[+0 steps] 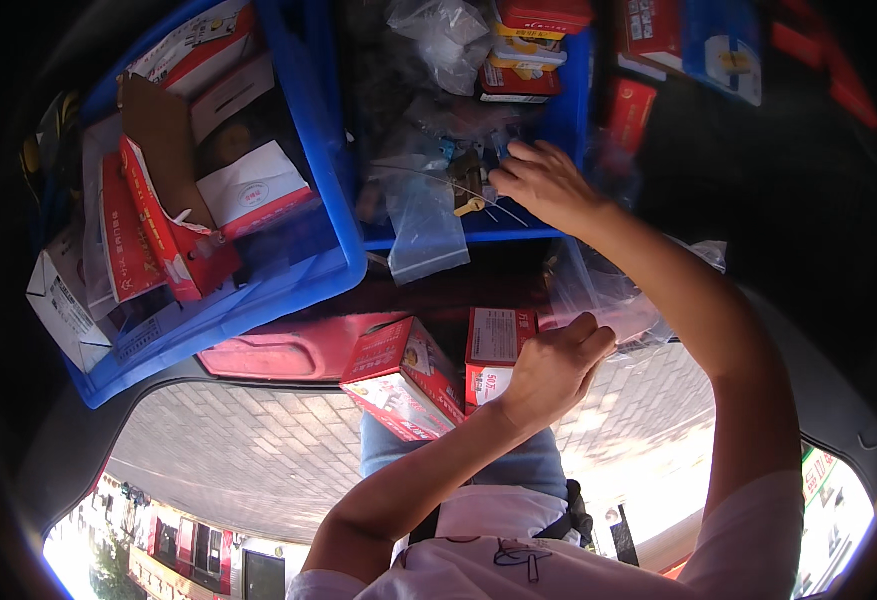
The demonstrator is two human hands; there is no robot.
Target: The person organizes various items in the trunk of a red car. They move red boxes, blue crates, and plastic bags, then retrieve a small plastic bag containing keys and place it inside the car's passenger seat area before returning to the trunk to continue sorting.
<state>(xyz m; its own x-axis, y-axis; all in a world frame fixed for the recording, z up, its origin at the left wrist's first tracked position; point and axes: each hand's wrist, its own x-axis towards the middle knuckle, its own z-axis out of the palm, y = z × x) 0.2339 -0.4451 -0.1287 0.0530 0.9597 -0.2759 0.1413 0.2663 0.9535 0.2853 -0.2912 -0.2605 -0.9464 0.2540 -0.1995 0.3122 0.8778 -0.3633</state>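
My right hand (549, 185) reaches into a blue bin (574, 120), its fingers curled together. Beside its fingertips are a brass-coloured metal piece (469, 185) and some thin wire-like strips. What those fingers grip, if anything, is too small to tell. Nearer to me, my left hand (559, 368) is closed in a pinch, and its contents are hidden. Directly beside it stands a red and white box (496, 340). Left of that, a larger red and white carton (406, 375) sits tilted. Past the left hand's fingers lies a clear plastic bag (609, 290).
A second blue crate (349, 225) at left holds opened red and white cartons (259, 185) and a brown cardboard flap (154, 130). Clear bags (444, 45) and small red boxes (524, 85) fill the far part of the bin. More boxes (654, 35) lie at far right.
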